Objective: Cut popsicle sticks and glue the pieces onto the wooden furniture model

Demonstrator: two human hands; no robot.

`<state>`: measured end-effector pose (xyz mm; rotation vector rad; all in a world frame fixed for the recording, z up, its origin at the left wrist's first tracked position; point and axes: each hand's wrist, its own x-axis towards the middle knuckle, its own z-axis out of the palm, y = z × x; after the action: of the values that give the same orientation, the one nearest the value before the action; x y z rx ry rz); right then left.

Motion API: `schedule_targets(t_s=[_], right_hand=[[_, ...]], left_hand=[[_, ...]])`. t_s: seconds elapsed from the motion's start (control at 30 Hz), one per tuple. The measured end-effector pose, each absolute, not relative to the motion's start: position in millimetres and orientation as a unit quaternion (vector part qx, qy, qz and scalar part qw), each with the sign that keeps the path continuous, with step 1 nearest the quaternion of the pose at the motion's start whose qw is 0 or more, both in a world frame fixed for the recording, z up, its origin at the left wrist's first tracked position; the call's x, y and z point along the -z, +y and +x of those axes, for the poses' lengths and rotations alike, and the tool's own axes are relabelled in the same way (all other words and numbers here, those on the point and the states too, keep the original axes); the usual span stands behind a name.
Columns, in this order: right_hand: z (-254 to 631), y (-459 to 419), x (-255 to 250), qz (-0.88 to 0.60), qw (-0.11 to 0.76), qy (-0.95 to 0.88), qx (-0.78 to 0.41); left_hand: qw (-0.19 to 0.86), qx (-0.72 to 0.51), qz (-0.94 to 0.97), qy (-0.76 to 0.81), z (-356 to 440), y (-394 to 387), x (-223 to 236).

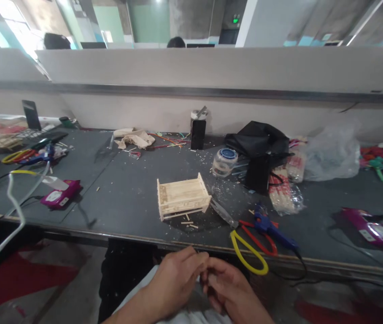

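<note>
From my remote seat I watch the left hand (180, 275) and right hand (229, 288) meet on the near side of the scissors (234, 223) — fingers curled almost closed, though (knuckles hiding it) I can't tell whether they pinch anything. The miniature stick bed (182, 196) stands at the scissors' blade end.

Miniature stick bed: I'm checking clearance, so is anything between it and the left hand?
Nothing tall: just the front edge of the desk and stick scraps lie between the left hand and the miniature stick bed. The scissors lie right of that path.
</note>
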<state>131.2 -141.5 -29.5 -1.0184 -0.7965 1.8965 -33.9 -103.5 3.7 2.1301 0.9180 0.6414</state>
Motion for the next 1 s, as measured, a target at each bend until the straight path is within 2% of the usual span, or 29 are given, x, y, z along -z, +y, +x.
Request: schedule_targets(t_s=[0.17, 0.33, 0.4, 0.53, 0.67, 0.77, 0.9, 1.0], right_hand=[[123.3, -135.3, 17.1, -0.286, 0.421, -0.277, -0.815], [107.2, -128.7, 4.9, -0.235, 0.402, -0.348, -0.814], [103.1, -127.0, -3.5, -0.260, 0.401, -0.435, -0.763], [104.7, -125.4, -18.9, -0.330, 0.397, -0.653, -0.554], [111.9, -127.0, -14.7, -0.458, 0.416, -0.637, -0.460], [114.6, -129.7, -2.2, -0.536, 0.416, -0.598, -0.426], [119.8, -127.3, 2.8, -0.552, 0.419, -0.627, -0.356], [132.6, -115.6, -7.7, -0.541, 0.421, -0.683, -0.252]], left_hand=[[0.241, -0.298, 0.843, 0.379, -43.1, -98.6, -7.7], [0.303, -0.338, 0.747, 0.487, -49.4, -88.8, -17.8], [0.339, -0.350, 0.692, 0.533, -53.2, -83.2, -17.0], [0.416, -0.382, 0.567, 0.600, -68.8, -77.0, -5.3], [0.467, -0.384, 0.485, 0.632, -84.5, -83.3, 5.9], [0.495, -0.365, 0.515, 0.598, -84.1, -95.0, 8.0], [0.524, -0.330, 0.606, 0.500, -71.7, -108.9, 1.7], [0.489, -0.324, 0.684, 0.434, -68.4, -108.0, -8.4]])
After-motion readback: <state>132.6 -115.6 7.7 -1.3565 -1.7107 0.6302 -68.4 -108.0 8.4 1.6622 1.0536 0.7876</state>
